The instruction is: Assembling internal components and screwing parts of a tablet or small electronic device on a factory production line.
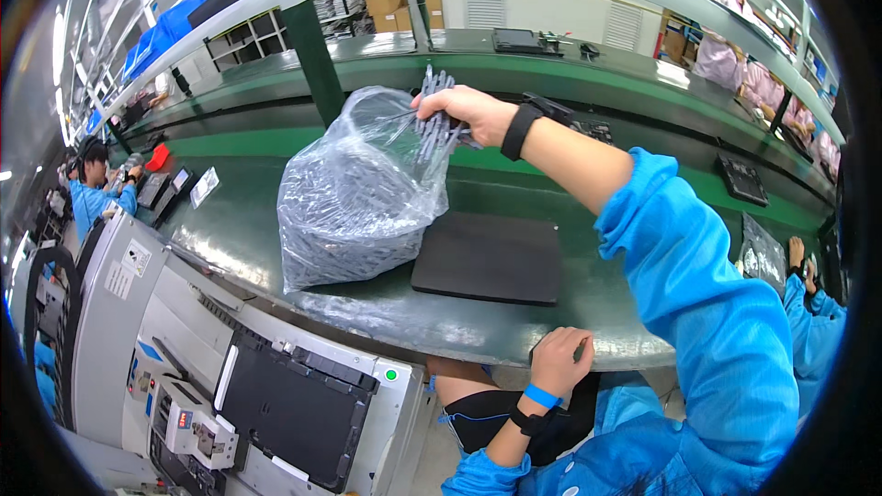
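Observation:
My right hand (pixel 469 108) reaches forward above the bench, with its fingers closed round a bunch of thin grey stick-like pieces (pixel 434 140). The bunch hangs down at the mouth of a large clear plastic bag (pixel 354 207), which bulges with more grey pieces. A flat black panel (pixel 489 259) lies on the bench beside the bag. My left hand (pixel 560 358) is at the bench's front edge, with fingers curled in. A small dark patch shows beside those fingers; what they hold, if anything, is hidden.
A grey machine (pixel 367 381) with a black tray stands at the lower left. Green posts (pixel 312 64) and a rail cross above the green bench (pixel 606 312). Another clear bag (pixel 763 253) and a co-worker's hands are at the right. Another person (pixel 92 184) sits at the far left.

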`<state>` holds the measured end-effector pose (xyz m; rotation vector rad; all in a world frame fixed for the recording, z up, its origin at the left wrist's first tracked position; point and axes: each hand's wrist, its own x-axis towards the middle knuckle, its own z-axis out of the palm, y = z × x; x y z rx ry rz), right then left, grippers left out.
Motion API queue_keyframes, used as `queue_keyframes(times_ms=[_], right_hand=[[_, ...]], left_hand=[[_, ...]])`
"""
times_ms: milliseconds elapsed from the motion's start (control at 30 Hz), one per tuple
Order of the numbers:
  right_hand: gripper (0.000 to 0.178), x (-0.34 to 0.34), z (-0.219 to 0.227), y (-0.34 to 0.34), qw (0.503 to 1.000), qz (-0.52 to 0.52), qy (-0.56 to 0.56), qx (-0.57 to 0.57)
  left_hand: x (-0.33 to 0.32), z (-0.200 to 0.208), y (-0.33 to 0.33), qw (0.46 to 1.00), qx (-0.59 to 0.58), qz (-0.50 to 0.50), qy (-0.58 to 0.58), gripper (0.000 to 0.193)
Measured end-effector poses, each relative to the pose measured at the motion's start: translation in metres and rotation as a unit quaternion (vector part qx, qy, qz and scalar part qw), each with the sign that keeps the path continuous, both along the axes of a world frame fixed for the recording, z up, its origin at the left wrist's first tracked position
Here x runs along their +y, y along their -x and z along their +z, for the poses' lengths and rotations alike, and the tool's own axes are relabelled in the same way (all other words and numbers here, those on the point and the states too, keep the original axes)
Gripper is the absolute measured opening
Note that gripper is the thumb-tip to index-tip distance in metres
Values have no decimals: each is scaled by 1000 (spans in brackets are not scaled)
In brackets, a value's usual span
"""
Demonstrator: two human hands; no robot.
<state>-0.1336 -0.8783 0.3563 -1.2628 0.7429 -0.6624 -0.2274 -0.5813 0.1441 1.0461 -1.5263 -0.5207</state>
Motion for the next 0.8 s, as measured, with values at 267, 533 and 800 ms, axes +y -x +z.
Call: queue_keyframes(times_ms=[267,533,800], right_hand=[[31,18,20,162,998,-22,61,22],[30,48,-20,391,965,-156,151,147],[32,41,-73,547,919,-106,209,318]], left_hand=[[-3,4,-8,999,-43,22,-24,3],[-6,0,-1,996,-53,17,-66,4],[-2,7,8,992,-87,33,-80,5]])
